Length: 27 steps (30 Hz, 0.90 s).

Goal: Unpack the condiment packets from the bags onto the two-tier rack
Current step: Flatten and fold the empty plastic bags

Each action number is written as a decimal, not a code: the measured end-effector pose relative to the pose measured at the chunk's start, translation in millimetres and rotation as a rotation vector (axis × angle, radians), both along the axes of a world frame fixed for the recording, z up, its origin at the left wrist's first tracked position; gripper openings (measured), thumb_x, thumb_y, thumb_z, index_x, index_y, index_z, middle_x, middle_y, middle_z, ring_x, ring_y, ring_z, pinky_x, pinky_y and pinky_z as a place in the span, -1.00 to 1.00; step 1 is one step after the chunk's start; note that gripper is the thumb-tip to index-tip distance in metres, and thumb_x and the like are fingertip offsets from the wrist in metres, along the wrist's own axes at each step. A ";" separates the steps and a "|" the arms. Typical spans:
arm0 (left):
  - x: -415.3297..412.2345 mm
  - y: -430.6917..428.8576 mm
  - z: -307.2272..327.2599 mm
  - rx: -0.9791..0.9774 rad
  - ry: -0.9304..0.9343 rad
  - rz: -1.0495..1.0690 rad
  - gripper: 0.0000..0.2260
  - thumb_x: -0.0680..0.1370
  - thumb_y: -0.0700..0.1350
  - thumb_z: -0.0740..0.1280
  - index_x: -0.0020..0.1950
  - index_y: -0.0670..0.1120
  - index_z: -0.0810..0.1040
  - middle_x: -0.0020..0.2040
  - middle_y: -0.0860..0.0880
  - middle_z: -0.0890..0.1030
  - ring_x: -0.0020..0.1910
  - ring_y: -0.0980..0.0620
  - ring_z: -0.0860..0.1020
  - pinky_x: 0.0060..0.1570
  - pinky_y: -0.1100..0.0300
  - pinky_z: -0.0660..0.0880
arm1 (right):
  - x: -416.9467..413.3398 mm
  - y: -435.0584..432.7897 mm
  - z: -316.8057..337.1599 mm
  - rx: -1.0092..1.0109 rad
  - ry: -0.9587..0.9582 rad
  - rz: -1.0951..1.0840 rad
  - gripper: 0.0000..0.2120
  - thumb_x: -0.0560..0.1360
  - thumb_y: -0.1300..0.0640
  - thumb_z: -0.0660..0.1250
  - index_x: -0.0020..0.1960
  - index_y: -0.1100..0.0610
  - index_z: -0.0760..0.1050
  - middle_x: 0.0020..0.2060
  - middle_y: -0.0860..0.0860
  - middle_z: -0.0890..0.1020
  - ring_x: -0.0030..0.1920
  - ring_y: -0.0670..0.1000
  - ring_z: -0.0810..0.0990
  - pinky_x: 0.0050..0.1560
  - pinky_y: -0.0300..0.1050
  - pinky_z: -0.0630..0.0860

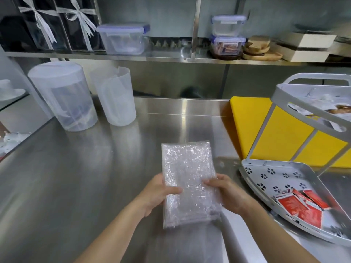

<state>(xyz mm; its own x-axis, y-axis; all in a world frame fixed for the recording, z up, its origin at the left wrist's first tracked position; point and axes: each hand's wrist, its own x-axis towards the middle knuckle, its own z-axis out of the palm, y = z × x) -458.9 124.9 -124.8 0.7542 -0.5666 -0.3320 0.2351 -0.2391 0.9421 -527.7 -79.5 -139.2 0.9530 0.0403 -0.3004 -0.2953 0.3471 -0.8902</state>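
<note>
A crinkled clear plastic bag [188, 173] is held flat above the steel counter; nothing shows inside it. My left hand [161, 192] grips its left edge with the thumb on top. My right hand [226, 190] grips its right edge. To the right stands the grey two-tier rack [252, 177]. Its lower tier holds several red condiment packets [302, 205]. Its upper tier [284, 97] holds pale and brownish packets [334, 109].
A yellow cutting board [284, 137] lies under and behind the rack. Two translucent pitchers [64, 97] [114, 95] stand at the back left. A steel shelf [171, 58] above carries lidded containers, wooden plates and black boxes.
</note>
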 end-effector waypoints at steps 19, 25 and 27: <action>-32.7 -36.0 -17.5 -0.241 0.284 0.189 -0.69 0.53 -0.25 0.17 -0.21 -0.01 0.67 -0.16 -0.14 0.60 -0.24 -0.10 0.48 -0.32 0.19 0.37 | -32.0 -52.8 -12.8 -0.235 -0.150 -0.018 -0.82 0.26 0.42 0.38 -0.42 0.20 0.65 -0.43 0.05 0.69 -0.36 -0.05 0.64 -0.27 -0.22 0.52; -62.7 -55.1 -26.2 -0.070 0.537 -0.118 -0.51 0.33 0.11 0.42 0.21 -0.01 0.48 0.09 -0.16 0.61 0.08 -0.24 0.56 -0.11 -0.10 0.59 | -53.8 -81.6 -9.2 -0.534 -0.210 -0.027 -0.50 0.28 0.61 0.06 -0.34 0.19 0.67 -0.37 -0.04 0.70 -0.18 -0.08 0.65 -0.09 -0.39 0.49; -74.0 -65.6 -28.3 0.008 0.449 -0.075 -0.50 0.30 -0.15 0.50 0.19 -0.09 0.44 0.02 -0.12 0.63 -0.04 -0.13 0.62 -0.17 -0.02 0.60 | -68.9 -86.8 -13.1 -0.524 -0.146 -0.060 -0.48 0.32 0.59 0.09 -0.35 0.10 0.66 -0.39 -0.07 0.70 -0.24 -0.15 0.66 -0.20 -0.41 0.49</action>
<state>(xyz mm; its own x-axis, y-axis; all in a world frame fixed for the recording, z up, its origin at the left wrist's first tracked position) -532.9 59.2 -153.0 0.4917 -0.6101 -0.6213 0.6017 -0.2776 0.7489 -596.6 -166.3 -152.3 0.9823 -0.1347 -0.1299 -0.1488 -0.1412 -0.9787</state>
